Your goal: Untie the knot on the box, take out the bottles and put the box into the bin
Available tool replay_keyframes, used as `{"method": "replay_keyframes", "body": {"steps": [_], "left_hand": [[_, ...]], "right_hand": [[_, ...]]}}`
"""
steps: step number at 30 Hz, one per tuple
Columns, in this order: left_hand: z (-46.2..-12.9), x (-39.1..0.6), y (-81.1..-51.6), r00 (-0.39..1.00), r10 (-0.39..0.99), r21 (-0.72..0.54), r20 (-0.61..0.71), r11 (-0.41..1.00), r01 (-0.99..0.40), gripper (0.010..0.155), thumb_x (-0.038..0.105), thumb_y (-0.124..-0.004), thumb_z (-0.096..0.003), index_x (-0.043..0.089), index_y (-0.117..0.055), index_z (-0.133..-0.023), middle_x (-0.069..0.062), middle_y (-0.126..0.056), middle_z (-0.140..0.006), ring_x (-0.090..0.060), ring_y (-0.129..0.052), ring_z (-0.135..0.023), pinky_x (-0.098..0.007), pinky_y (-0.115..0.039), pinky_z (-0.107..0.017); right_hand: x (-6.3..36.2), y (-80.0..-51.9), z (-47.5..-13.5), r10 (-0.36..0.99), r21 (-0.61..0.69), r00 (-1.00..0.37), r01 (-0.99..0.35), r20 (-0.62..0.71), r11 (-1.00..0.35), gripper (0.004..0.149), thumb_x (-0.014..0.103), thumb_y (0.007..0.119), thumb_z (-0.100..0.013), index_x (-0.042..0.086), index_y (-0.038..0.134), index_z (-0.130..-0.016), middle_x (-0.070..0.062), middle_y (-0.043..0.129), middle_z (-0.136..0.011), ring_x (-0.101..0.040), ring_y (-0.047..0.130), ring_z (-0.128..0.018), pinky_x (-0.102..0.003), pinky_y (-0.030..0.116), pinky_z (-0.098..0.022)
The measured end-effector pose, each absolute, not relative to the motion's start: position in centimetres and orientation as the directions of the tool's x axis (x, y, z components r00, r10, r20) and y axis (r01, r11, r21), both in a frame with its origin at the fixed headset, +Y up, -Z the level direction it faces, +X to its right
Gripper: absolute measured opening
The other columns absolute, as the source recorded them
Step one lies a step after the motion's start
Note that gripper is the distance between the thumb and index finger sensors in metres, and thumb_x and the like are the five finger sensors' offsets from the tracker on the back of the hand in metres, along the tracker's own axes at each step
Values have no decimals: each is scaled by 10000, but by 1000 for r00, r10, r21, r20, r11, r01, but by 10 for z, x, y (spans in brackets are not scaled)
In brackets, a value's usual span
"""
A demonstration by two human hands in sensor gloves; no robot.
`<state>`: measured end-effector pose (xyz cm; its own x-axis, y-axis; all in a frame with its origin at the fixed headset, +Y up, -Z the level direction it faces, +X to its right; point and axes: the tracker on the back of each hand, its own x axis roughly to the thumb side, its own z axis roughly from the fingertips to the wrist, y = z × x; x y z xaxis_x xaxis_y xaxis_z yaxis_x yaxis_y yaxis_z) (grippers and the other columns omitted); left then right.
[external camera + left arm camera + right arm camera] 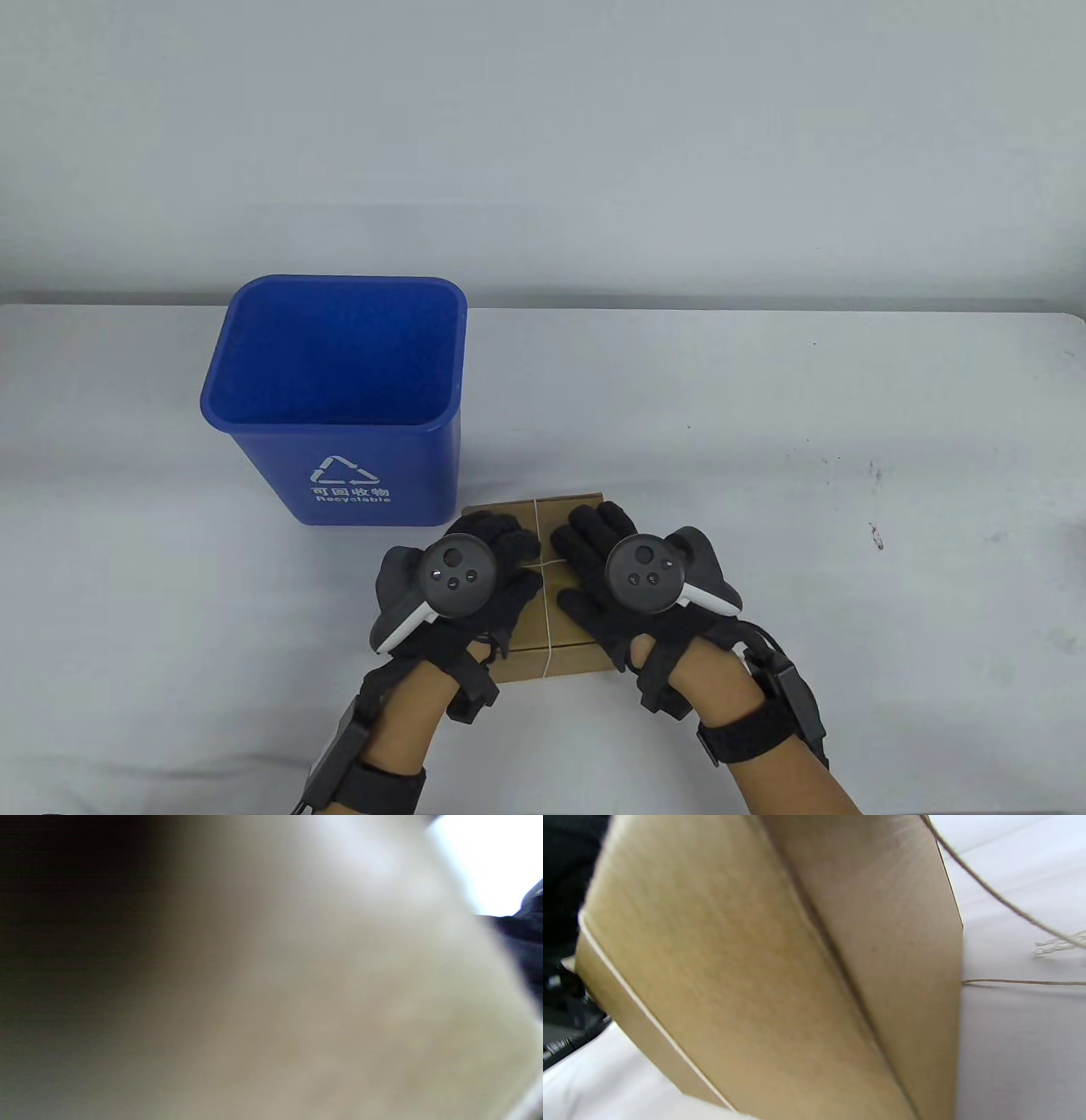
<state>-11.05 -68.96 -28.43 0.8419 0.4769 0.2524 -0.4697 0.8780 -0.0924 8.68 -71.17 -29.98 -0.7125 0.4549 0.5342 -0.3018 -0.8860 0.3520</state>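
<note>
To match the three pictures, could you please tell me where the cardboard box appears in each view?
Table view: box at bottom centre, under both hands.
Left wrist view: a blurred tan surface fills the frame, probably the box.
Right wrist view: box fills the left and centre.
Shared landmark: the string round the box.

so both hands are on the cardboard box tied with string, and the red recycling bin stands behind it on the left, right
Not quite: the bin is blue, not red, as the table view shows. The rest holds: the left hand and right hand rest on the cardboard box, tied with string, with the bin behind it on the left.

White table [764, 407]; pale wall [543, 127]
</note>
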Motion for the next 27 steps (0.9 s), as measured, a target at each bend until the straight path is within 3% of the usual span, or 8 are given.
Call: {"method": "replay_keyframes", "body": {"steps": [3, 7, 15, 27], "left_hand": [[-290, -99, -680, 875, 430, -113, 225, 903, -415, 415, 288, -832, -515, 182, -807, -916, -56, -625, -1049, -386, -525, -1038, -626, -513, -707], [-286, -87, -675, 926, 269, -79, 267, 963, -257, 422, 275, -790, -513, 133, -788, -911, -73, -640, -1037, -430, -582, -1017, -596, -583, -696], [-277, -111, -676, 941, 226, -22, 250, 973, -228, 425, 270, -762, -500, 125, -783, -899, -97, -644, -1028, -450, -598, -1004, -611, -597, -680], [-267, -145, -671, 931, 302, -44, 206, 953, -300, 422, 260, -781, -493, 112, -803, -887, -112, -657, -1023, -470, -600, -1013, -642, -583, -697]], "right_hand": [[85, -713, -298, 455, 349, -717, -305, 528, -886, 721, 467, 512, -514, 111, 245, -1082, -161, 73, -1110, -534, 43, -974, -740, 308, -634], [86, -713, -297, 468, 355, -715, -317, 520, -879, 723, 474, 510, -515, 117, 239, -1082, -150, 65, -1109, -526, 32, -973, -738, 311, -633], [82, -713, -294, 453, 347, -731, -307, 510, -886, 722, 486, 502, -515, 133, 231, -1084, -135, 63, -1111, -513, 47, -980, -736, 313, -633], [86, -714, -296, 472, 363, -724, -319, 503, -875, 723, 485, 513, -515, 141, 229, -1083, -123, 60, -1111, -500, 40, -984, -737, 309, -633]]}}
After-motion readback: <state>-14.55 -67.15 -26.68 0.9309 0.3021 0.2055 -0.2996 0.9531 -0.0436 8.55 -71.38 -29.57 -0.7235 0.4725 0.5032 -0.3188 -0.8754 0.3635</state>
